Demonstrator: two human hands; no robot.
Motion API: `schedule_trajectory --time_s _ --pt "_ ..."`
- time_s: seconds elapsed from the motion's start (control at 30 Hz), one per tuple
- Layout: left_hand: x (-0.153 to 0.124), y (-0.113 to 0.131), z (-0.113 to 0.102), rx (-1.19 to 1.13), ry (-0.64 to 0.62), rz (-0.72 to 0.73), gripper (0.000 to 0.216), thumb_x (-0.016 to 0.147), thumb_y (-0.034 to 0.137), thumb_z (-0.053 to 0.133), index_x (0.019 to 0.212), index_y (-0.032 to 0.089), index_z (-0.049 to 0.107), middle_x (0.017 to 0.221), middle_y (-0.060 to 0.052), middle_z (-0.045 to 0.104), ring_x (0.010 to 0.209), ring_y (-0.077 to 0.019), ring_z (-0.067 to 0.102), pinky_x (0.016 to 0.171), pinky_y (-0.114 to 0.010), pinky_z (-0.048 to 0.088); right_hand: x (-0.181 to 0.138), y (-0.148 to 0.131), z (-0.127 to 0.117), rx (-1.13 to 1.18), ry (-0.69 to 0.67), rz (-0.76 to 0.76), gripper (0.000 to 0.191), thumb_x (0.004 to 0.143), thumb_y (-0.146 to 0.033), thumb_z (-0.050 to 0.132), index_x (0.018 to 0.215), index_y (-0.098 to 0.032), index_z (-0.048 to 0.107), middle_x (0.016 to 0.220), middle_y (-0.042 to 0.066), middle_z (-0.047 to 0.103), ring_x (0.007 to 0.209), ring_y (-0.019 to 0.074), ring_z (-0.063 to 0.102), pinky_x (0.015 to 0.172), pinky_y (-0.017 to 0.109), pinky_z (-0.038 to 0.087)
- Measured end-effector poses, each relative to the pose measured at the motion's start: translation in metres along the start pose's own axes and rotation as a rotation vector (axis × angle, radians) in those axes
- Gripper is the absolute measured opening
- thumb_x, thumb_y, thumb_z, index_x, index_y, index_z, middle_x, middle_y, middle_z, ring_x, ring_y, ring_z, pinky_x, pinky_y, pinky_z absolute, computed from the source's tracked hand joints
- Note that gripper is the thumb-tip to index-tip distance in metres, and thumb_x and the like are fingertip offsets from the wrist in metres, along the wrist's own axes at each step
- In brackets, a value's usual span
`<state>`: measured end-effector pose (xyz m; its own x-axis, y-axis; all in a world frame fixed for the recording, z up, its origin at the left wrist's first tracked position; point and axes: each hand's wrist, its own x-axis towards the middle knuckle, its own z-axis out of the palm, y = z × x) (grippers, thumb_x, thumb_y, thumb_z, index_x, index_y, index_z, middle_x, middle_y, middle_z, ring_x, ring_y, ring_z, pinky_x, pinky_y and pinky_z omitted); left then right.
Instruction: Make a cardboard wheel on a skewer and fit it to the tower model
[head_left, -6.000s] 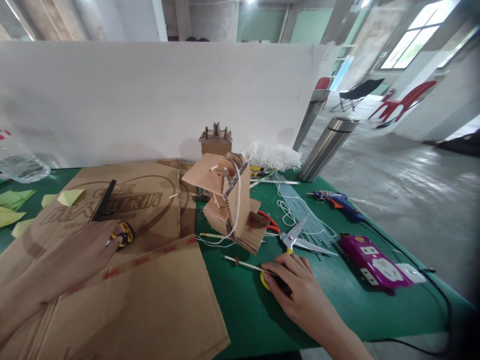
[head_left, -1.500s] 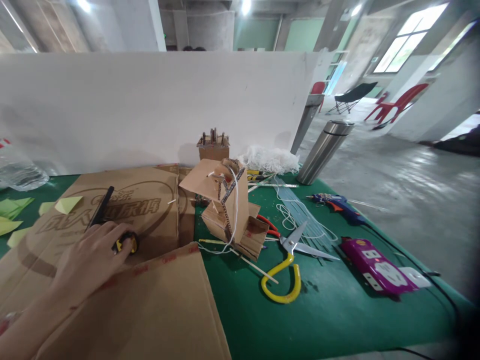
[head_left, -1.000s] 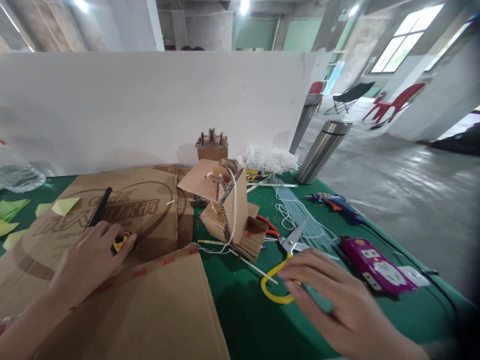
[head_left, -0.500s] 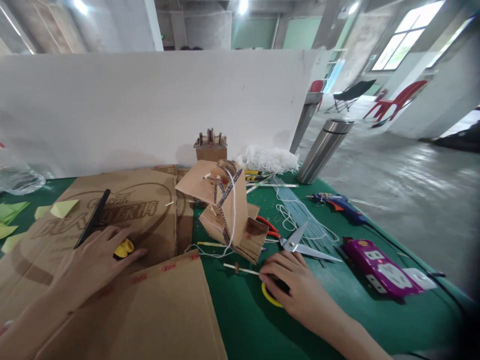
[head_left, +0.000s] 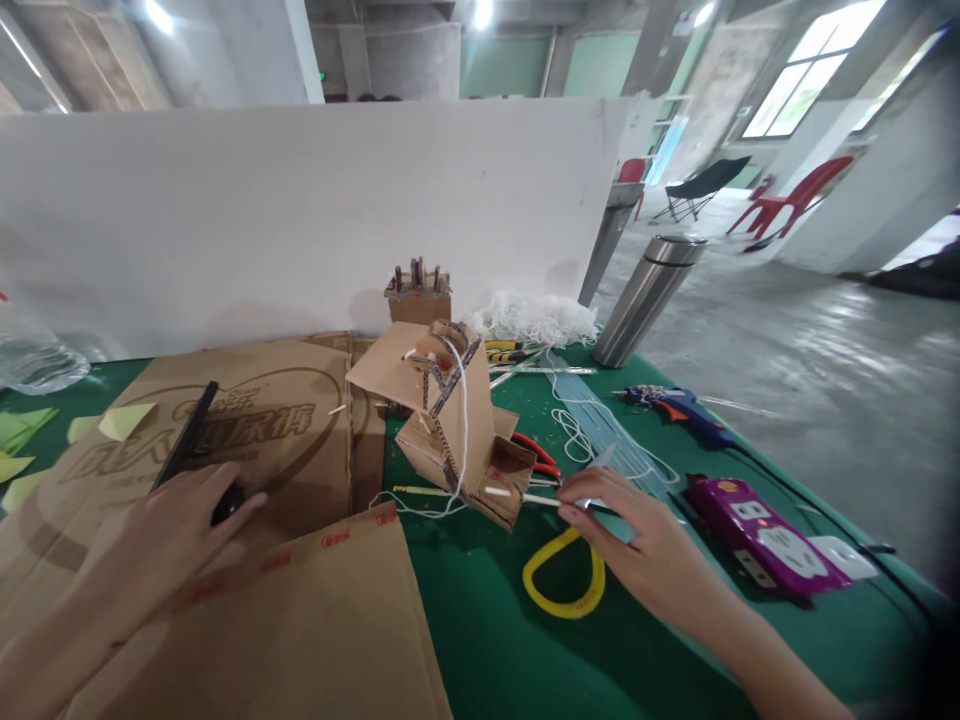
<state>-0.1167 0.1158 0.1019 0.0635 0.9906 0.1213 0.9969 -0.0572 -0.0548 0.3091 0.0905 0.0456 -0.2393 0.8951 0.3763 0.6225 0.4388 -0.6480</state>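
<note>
My left hand (head_left: 176, 530) lies low over the cardboard sheet, fingers and thumb curled round the dark rounded end of a black bar-shaped tool (head_left: 187, 435); its exact kind is unclear. Between thumb and fingertips, my right hand (head_left: 630, 525) pinches a thin pale wooden stick (head_left: 540, 499), which points left across the front of a cardboard model (head_left: 469, 425). A white string (head_left: 463, 400) hangs over that model. Below the right hand are scissors with a yellow handle (head_left: 564, 605), their blades mostly hidden by the hand.
Brown cardboard (head_left: 300, 620) covers the left of the green table. A purple power strip (head_left: 769, 540), a blue glue gun (head_left: 679, 410) and a steel flask (head_left: 649, 300) are at right. A white partition (head_left: 300, 210) stands behind. Pliers with red handles (head_left: 536, 452) lie beside the model.
My right hand has moved right and slightly up with the stick, uncovering the yellow scissors handle. My left hand has shifted slightly left, and the yellow part between its fingers no longer shows.
</note>
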Motion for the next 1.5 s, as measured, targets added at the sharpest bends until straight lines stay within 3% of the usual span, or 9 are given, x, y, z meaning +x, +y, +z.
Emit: schedule_trajectory --time_s 0.1,0.4,0.53,0.7,0.8,0.9,1.0,1.27,1.5 --pt "-0.002 -0.009 -0.004 -0.021 -0.122 0.010 0.034 0.087 0.036 0.032 0.086 0.021 0.063 0.092 -0.010 0.073 0.091 -0.0291 0.067 0.080 -0.039 0.049 0.007 0.008 -0.003 -0.005 0.032 0.084 0.013 0.094 -0.033 0.051 0.090 -0.024 0.060 0.088 0.005 0.067 0.082 0.0226 0.064 0.071 0.036 0.052" --pt "-0.017 -0.032 0.011 0.012 -0.074 0.068 0.041 0.086 0.030 0.032 0.103 0.021 0.068 0.115 -0.009 0.072 0.112 -0.0280 0.064 0.097 -0.042 0.046 0.028 0.019 -0.004 0.026 -0.053 0.163 0.019 0.093 -0.040 0.049 0.089 -0.024 0.059 0.080 0.004 0.067 0.072 0.0212 0.063 0.064 0.033 0.051" --pt "-0.011 -0.007 -0.003 0.144 -0.017 0.116 0.040 0.087 0.036 0.031 0.085 0.022 0.068 0.095 -0.010 0.076 0.099 -0.0312 0.068 0.088 -0.045 0.049 0.036 0.016 -0.008 0.030 -0.102 0.139 0.018 0.093 -0.038 0.048 0.089 -0.024 0.059 0.081 0.004 0.068 0.073 0.0211 0.063 0.061 0.032 0.050" --pt "-0.008 0.053 -0.010 -0.081 0.059 0.372 0.027 0.089 0.032 0.036 0.074 0.030 0.059 0.078 -0.002 0.073 0.076 -0.0260 0.068 0.070 -0.040 0.050 0.049 0.014 -0.020 0.034 -0.162 0.152 0.024 0.093 -0.044 0.047 0.089 -0.025 0.061 0.086 0.005 0.068 0.076 0.0215 0.062 0.064 0.032 0.050" --pt "-0.014 0.098 -0.004 -0.271 0.059 0.509 0.012 0.091 0.033 0.046 0.096 0.030 0.057 0.080 0.001 0.072 0.070 -0.0216 0.067 0.060 -0.034 0.048 0.055 0.015 -0.026 0.052 -0.189 0.138 0.026 0.092 -0.044 0.047 0.088 -0.024 0.063 0.087 0.005 0.068 0.078 0.0220 0.062 0.068 0.033 0.051" --pt "-0.014 0.139 0.005 -0.287 0.019 0.696 0.027 0.090 0.032 0.052 0.116 0.025 0.050 0.082 0.000 0.072 0.073 -0.0228 0.068 0.062 -0.035 0.050 0.057 0.017 -0.027 0.072 -0.210 0.109 0.025 0.092 -0.042 0.047 0.088 -0.024 0.063 0.087 0.005 0.068 0.081 0.0220 0.062 0.072 0.034 0.050" --pt "-0.005 0.165 0.013 -0.264 -0.036 0.719 0.038 0.088 0.031 0.054 0.124 0.023 0.046 0.087 -0.003 0.073 0.077 -0.0256 0.069 0.066 -0.039 0.051 0.055 0.020 -0.024 0.094 -0.229 0.090 0.024 0.093 -0.040 0.047 0.087 -0.024 0.064 0.089 0.005 0.068 0.084 0.0218 0.062 0.075 0.035 0.050" --pt "0.005 0.169 0.018 -0.215 0.021 0.614 0.022 0.087 0.041 0.054 0.102 0.024 0.056 0.084 -0.004 0.073 0.077 -0.0277 0.068 0.065 -0.040 0.050 0.049 0.015 -0.014 0.166 -0.183 0.119 0.020 0.093 -0.037 0.051 0.088 -0.024 0.065 0.089 0.005 0.065 0.084 0.0212 0.060 0.073 0.034 0.050" --pt "0.004 0.163 0.031 -0.369 0.222 0.691 0.028 0.088 0.047 0.052 0.092 0.020 0.057 0.066 -0.001 0.067 0.061 -0.0230 0.065 0.059 -0.037 0.048 0.046 0.015 -0.003 0.568 0.079 0.151 0.020 0.082 -0.044 0.070 0.082 -0.024 0.072 0.082 0.002 0.055 0.078 0.0183 0.055 0.068 0.031 0.047"
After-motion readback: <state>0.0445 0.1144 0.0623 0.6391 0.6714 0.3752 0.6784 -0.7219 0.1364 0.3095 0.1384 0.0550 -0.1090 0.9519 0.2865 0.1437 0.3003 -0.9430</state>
